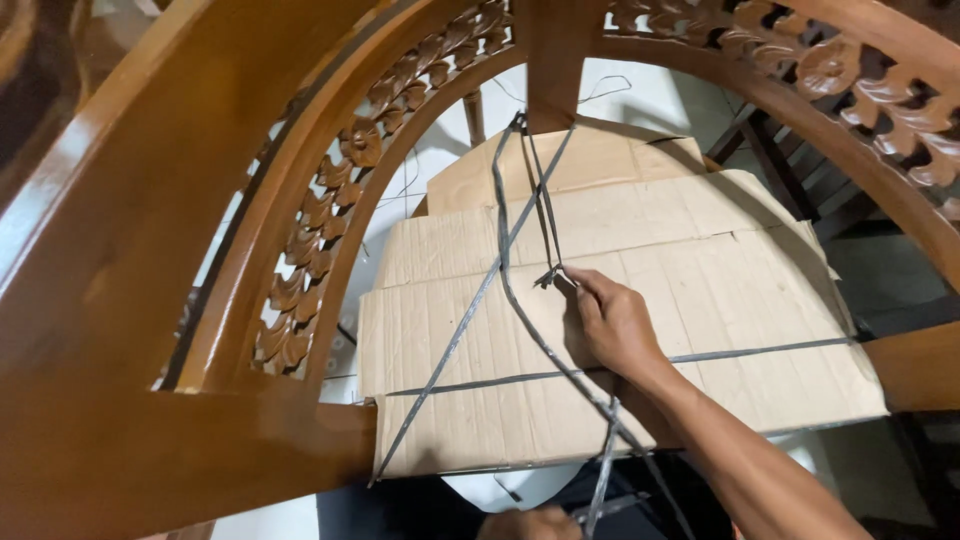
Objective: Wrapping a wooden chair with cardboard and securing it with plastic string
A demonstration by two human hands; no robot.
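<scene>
On the cardboard sheets [640, 300], several dark strap [470, 310] lines already cross, while the right hand [612, 322] pinches the knot and the left hand [528, 523], half hidden below, cannot be judged.

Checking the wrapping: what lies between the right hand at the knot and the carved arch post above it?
In the head view, between the right hand and the arch post lie overlapped cardboard sheets, crossed by grey strapping running up to the post.
</scene>
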